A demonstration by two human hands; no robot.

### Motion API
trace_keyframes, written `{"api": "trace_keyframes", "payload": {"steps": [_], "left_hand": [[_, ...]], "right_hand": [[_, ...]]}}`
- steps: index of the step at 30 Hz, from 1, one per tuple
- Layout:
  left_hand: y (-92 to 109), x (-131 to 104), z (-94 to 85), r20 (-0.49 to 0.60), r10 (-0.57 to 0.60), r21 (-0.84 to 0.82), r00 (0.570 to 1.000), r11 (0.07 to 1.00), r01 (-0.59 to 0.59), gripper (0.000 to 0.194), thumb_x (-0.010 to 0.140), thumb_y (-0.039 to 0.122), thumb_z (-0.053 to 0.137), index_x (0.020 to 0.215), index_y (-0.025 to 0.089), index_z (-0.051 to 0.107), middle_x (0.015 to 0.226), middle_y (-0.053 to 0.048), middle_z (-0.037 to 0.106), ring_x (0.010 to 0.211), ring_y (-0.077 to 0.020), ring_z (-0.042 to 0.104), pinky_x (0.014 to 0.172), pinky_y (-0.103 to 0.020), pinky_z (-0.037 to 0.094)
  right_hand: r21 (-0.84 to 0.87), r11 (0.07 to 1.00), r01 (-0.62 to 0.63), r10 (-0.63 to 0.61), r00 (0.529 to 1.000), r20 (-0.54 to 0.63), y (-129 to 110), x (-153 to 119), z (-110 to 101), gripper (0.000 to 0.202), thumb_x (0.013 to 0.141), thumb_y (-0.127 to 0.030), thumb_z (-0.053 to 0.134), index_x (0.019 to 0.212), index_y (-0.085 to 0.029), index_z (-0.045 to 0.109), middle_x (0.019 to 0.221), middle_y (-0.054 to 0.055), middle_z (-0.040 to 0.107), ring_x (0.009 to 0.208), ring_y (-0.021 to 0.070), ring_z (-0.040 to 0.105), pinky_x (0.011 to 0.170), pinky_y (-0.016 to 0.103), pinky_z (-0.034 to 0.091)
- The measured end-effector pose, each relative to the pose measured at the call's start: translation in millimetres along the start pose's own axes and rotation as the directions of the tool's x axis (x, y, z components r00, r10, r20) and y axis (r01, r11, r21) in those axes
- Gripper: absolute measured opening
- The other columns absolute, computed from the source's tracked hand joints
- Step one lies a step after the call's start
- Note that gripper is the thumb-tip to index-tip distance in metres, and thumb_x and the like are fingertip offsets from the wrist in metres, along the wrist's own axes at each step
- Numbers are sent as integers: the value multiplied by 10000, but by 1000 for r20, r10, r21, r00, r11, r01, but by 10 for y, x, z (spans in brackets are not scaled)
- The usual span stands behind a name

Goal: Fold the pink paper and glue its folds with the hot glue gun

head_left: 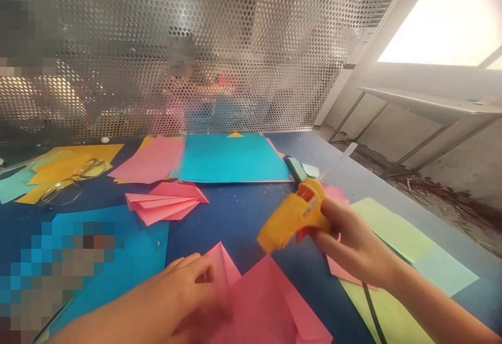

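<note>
Pink paper dominates the near edge: a folded pink sheet (270,302) lies on the blue worktop (239,218), one pointed flap raised under your left hand (188,291). That hand lies fingers-down on the fold, pressing rather than gripping; no closed grasp shows.

Your right hand (353,244) is wrapped around the handle of a yellow glue gun (294,216). Nozzle aims down and left, toward the raised flap, and hangs above the sheet, not touching. A clear glue stick (339,161) juts from the back of the gun. Black cord (371,307) trails down past your wrist.

Around: a finished pink pleated fan piece (167,203) mid-worktop. A cyan sheet (231,158) behind it, more pink and yellow sheets to the left with a pair of glasses (74,179) on the yellow. Pale green sheets (392,229) under your right forearm. A perforated metal screen (196,46) closes off the back, people blurred behind it.

Step, by judgement: gluing the fold, gun lined up but no bead laid. Next move calls for lowering the nozzle to the seam beside your left fingertips, keeping them clear of the hot tip, and a short squeeze.
</note>
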State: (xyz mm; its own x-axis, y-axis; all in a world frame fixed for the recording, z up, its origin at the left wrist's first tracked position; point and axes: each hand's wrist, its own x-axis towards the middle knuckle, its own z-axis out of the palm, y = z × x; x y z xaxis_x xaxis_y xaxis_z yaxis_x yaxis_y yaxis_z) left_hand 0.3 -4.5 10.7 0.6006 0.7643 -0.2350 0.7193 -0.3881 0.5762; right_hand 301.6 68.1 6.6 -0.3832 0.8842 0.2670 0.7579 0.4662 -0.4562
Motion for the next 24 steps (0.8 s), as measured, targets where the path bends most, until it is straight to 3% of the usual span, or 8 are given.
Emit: {"api": "trace_keyframes", "payload": {"steps": [5,10,14,20,24], "left_hand": [[-78,46,29,9,-33,-76,999,997,33,497,683,-56,564,925,367,660,995,79,603,946,-133,638,783,-189,521],[-88,81,49,-59,-69,-113,996,992,63,501,681,-49,535,951,344,690,1063,67,626,966,-109,650,807,-155,507],[-116,81,71,-103,-67,-116,992,992,55,544,673,-32,545,964,405,684,1130,99,636,1014,-93,658,816,-146,508],[-162,73,110,-242,-26,-64,970,998,11,144,770,212,626,873,285,695,926,16,627,928,-177,657,763,-228,525],[-164,93,104,-243,-28,-91,970,996,6,105,782,275,627,860,283,697,875,12,607,921,-191,644,760,-245,523]], "right_hand": [[146,975,168,-193,966,174,-203,-77,8,110,739,-221,569,849,-235,575,733,-12,637,593,128,589,493,210,489],[51,962,269,-274,950,148,-317,-44,111,308,636,-180,802,740,-251,520,620,-75,539,588,137,545,569,248,454],[22,924,382,-382,914,138,-271,-33,187,289,667,-120,741,775,-256,509,650,-89,579,545,120,543,785,308,486],[-34,873,487,-480,868,125,-227,-57,242,182,826,-121,583,756,-250,474,650,-74,581,513,117,508,679,316,387],[-46,850,525,-516,847,124,-224,-60,268,150,903,-158,565,801,-245,499,667,-74,579,538,114,496,686,326,351]]}}
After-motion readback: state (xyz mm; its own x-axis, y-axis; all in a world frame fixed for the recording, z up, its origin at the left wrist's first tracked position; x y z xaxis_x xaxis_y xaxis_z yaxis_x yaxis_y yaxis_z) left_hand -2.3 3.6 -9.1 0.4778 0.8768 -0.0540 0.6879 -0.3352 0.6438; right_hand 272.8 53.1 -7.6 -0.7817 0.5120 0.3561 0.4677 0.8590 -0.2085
